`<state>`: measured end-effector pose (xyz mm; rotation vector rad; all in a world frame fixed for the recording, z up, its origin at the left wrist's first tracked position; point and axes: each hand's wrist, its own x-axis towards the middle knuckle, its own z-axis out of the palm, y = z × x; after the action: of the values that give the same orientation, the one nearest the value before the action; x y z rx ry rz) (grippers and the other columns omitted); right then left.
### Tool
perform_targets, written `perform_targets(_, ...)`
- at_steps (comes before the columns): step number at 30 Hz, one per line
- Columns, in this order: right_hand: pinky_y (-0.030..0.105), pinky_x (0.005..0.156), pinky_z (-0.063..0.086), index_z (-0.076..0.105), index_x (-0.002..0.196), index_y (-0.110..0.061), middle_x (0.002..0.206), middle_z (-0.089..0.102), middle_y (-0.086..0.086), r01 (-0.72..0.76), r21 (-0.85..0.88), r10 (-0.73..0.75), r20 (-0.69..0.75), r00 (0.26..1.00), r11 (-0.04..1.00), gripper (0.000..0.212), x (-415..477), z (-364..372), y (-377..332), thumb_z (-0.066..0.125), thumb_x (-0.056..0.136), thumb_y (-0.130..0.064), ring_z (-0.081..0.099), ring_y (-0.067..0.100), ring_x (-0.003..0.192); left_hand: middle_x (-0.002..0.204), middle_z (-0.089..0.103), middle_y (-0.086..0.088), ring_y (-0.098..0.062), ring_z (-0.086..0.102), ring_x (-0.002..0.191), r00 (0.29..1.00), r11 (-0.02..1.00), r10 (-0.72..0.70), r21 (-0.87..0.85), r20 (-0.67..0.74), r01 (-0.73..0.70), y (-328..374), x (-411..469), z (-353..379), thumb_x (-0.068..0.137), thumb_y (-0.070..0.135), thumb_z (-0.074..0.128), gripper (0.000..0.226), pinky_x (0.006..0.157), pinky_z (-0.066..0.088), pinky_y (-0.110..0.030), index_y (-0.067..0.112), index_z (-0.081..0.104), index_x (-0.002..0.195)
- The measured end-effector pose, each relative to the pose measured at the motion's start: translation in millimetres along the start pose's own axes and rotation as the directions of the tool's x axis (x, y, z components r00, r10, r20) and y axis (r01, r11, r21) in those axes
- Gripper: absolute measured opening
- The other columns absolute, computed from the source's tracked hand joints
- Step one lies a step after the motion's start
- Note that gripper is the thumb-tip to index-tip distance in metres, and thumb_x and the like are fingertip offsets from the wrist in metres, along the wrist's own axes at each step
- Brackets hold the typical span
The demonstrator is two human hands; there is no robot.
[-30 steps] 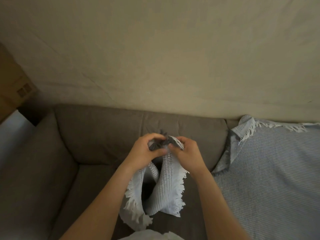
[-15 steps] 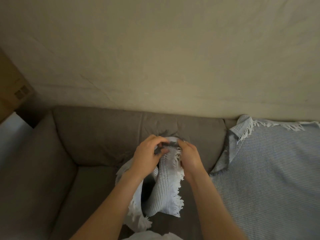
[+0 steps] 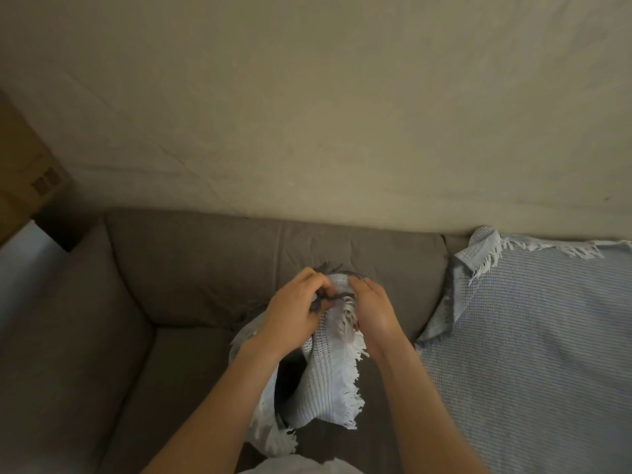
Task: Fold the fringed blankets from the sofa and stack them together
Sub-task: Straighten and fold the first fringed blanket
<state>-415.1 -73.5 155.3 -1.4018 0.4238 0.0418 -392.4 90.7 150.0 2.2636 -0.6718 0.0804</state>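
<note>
Plain wall (image 3: 342,114) fills the upper view; a cardboard box (image 3: 24,186) sits at far left. Below it is the grey-brown sofa (image 3: 191,289), left seat bare. A spread blanket (image 3: 533,364), blue-striped, lies flat over the right seat and backrest, one top corner flipped over. The held blanket (image 3: 325,384) hangs in front of the middle cushion, bunched at the top, two folds drooping toward the seat, white fringe (image 3: 352,384) down its right edge. My left hand (image 3: 294,313) and right hand (image 3: 374,311) meet at its top, almost touching. Left fingers curl and pinch the gathered edge against the thumb. Right fingers curl over the fringed edge from the other side; I cannot see its thumb. I judge this as the first blanket's opening step: finding and matching two corners. The next move calls for keeping both pinches, drawing the hands apart to tension the top edge and letting the cloth fall straight before halving it. The spread blanket is not yet folded, nothing stacked.
</note>
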Motion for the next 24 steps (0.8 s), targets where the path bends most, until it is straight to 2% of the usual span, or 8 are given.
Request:
perform_targets(2,0.049,0.089,0.058,0.069,0.106,0.009,0.104,0.074,0.027,0.015,-0.013,-0.014,0.026,1.0,1.0,0.033,1.3,-1.8,3.3,0.05,0.109,-0.018,0.074,0.033,0.094,0.101,0.054,0.019,-0.003,0.062,0.089,1.0,1.0,0.003,-0.025,0.007,-0.003,0.4,1.3,-2.3,0.093,0.029,0.078,0.014,0.078,0.055,-0.034,0.029,0.064,0.097)
perform_targets(5,0.039,0.078,0.059,0.074,0.098,-0.004,0.089,0.078,0.007,0.127,-0.116,-0.122,0.055,0.991,0.985,0.031,-0.8,-4.5,3.3,0.049,0.11,-0.016,0.075,0.02,0.084,0.098,0.06,0.016,-0.004,0.063,0.09,1.0,0.994,-0.025,-0.103,-0.007,0.024,-0.8,4.8,-8.7,0.092,0.023,0.079,0.015,0.08,0.053,-0.029,0.027,0.066,0.096)
perform_targets(8,0.034,0.091,0.058,0.077,0.105,-0.011,0.103,0.079,0.004,0.299,-0.234,-0.277,0.123,0.953,0.925,0.027,0.6,-10.7,0.4,0.05,0.11,-0.012,0.074,0.021,0.101,0.094,0.067,0.013,-0.007,0.066,0.089,0.997,0.979,-0.074,-0.188,0.028,0.078,0.6,5.9,-16.3,0.096,0.019,0.076,0.012,0.079,0.052,-0.026,0.026,0.066,0.097)
perform_targets(10,0.024,0.088,0.054,0.077,0.105,-0.018,0.101,0.079,-0.006,0.379,-0.323,-0.334,0.188,0.924,0.867,0.028,0.3,-14.3,-4.9,0.051,0.108,-0.008,0.073,0.009,0.099,0.093,0.069,0.011,-0.008,0.066,0.085,0.995,0.97,-0.09,-0.225,0.042,0.097,1.1,6.1,-19.1,0.097,0.017,0.074,0.01,0.076,0.05,-0.024,0.023,0.067,0.099)
perform_targets(13,0.028,0.082,0.055,0.077,0.11,-0.021,0.098,0.077,-0.008,0.451,-0.445,-0.351,0.291,0.89,0.774,0.028,1.2,-18.6,-6.2,0.052,0.107,-0.008,0.071,0.008,0.093,0.09,0.067,0.012,-0.003,0.063,0.08,0.993,0.962,-0.1,-0.248,0.057,0.111,2.1,6.5,-20.4,0.099,0.014,0.071,0.009,0.072,0.045,-0.016,0.022,0.066,0.099)
perform_targets(16,0.022,0.068,0.047,0.076,0.103,-0.018,0.082,0.071,-0.005,0.44,-0.422,-0.313,0.338,0.887,0.792,0.026,-2.1,-16.6,-8.4,0.053,0.106,-0.006,0.06,0.003,0.074,0.092,0.067,0.017,0.0,0.065,0.086,0.992,0.954,-0.122,-0.27,0.042,0.129,-0.1,8.6,-20.8,0.099,0.015,0.071,0.01,0.075,0.044,-0.011,0.023,0.066,0.1)
perform_targets(20,0.024,0.064,0.04,0.063,0.071,-0.019,0.066,0.054,-0.013,0.344,-0.233,-0.257,0.333,0.907,0.91,0.036,-10.0,-11.8,-13.8,0.059,0.106,-0.014,0.047,0.003,0.063,0.096,0.069,0.016,-0.001,0.068,0.093,0.989,0.942,-0.141,-0.303,0.034,0.145,-2.6,10.3,-19.8,0.099,0.015,0.073,0.009,0.079,0.049,-0.012,0.023,0.068,0.102)
perform_targets(24,0.019,0.062,0.045,0.074,0.088,-0.013,0.07,0.067,-0.009,0.332,-0.263,-0.242,0.321,0.916,0.906,0.007,-12.2,-7.3,-13.2,0.08,0.091,-0.012,0.057,0.003,0.064,0.094,0.068,0.014,-0.001,0.066,0.09,0.986,0.939,-0.162,-0.302,0.033,0.165,-2.0,13.4,-18.7,0.098,0.016,0.074,0.008,0.077,0.048,-0.011,0.021,0.068,0.1)
